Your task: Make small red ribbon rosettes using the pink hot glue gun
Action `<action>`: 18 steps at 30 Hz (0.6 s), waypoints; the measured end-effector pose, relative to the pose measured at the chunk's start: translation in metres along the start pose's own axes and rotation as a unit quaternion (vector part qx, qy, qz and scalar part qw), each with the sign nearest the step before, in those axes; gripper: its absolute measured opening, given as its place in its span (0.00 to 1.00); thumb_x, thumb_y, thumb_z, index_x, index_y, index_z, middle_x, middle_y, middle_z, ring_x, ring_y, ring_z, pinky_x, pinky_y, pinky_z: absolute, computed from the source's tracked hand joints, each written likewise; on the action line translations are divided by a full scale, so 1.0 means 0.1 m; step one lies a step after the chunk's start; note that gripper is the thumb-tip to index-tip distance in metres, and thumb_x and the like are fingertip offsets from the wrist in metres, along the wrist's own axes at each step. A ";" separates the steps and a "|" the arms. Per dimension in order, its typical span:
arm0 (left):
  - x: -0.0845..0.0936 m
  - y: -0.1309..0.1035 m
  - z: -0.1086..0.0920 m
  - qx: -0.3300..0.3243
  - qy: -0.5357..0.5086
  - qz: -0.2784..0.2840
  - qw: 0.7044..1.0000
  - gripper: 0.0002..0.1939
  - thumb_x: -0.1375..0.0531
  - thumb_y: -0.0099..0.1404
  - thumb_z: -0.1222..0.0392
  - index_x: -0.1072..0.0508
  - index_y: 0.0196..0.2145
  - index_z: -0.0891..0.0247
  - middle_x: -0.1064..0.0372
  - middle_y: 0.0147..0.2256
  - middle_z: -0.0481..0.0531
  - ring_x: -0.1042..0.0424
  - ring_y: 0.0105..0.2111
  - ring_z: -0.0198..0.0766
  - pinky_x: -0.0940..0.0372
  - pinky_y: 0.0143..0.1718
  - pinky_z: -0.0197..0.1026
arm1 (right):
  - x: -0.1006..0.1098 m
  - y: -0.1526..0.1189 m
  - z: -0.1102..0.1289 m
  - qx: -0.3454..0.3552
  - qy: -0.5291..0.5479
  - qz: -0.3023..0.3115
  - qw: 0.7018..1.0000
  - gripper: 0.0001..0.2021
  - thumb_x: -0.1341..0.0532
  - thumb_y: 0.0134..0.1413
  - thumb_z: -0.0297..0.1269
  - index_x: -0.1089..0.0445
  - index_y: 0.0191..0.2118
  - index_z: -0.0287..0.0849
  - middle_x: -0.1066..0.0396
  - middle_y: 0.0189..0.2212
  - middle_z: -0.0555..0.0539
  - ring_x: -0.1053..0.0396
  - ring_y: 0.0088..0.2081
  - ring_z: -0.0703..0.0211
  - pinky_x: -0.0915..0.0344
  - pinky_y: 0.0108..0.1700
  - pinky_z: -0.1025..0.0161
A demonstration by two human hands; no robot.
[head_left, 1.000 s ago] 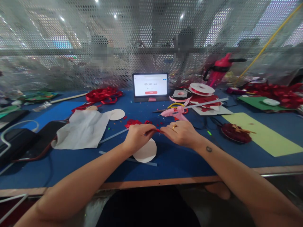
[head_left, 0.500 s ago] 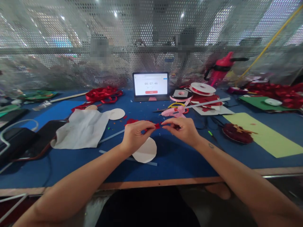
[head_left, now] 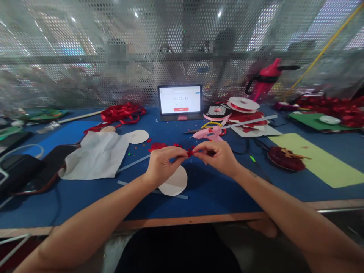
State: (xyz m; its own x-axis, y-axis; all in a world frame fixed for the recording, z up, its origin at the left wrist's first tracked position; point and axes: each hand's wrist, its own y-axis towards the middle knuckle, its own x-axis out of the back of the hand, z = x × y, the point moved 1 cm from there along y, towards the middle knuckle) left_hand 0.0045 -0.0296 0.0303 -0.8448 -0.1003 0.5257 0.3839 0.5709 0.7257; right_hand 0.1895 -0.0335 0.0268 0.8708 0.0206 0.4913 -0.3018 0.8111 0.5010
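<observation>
A small red piece of ribbon is pinched between both hands above the middle of the table. My left hand grips it from the left with thumb and fingertips. From the right, my right hand closes on its other end. Below my left hand lies a white round disc, partly covered by that hand, over a clear glue stick. Behind the hands are loose red ribbon pieces and a pink glue gun with a long glue stick in it.
A tablet showing a timer stands at the back. Ribbon spools and scissors lie right of it. At left are white cloth and another white disc; at right, yellow paper under a dark red round piece.
My right hand has moved left, and its fingertips now meet the red ribbon piece that my left hand was holding. The view has shifted slightly.
</observation>
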 end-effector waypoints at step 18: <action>-0.02 0.01 -0.01 0.002 -0.009 -0.007 1.000 0.02 0.40 0.56 0.66 0.27 0.27 0.65 0.28 0.26 0.48 0.29 0.27 0.29 0.34 0.30 0.30 | 0.00 -0.02 0.00 0.018 -0.053 -0.002 0.998 0.08 0.42 0.51 0.38 0.30 0.31 0.38 0.39 0.13 0.55 0.45 0.16 0.71 0.47 0.20 0.70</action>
State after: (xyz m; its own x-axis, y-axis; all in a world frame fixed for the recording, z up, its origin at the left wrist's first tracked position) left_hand 0.0071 -0.0298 0.0308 -0.8566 -0.0928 0.5076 0.3709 0.5731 0.7307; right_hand 0.1901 -0.0353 0.0258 0.8267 -0.0466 0.5607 -0.3132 0.7898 0.5274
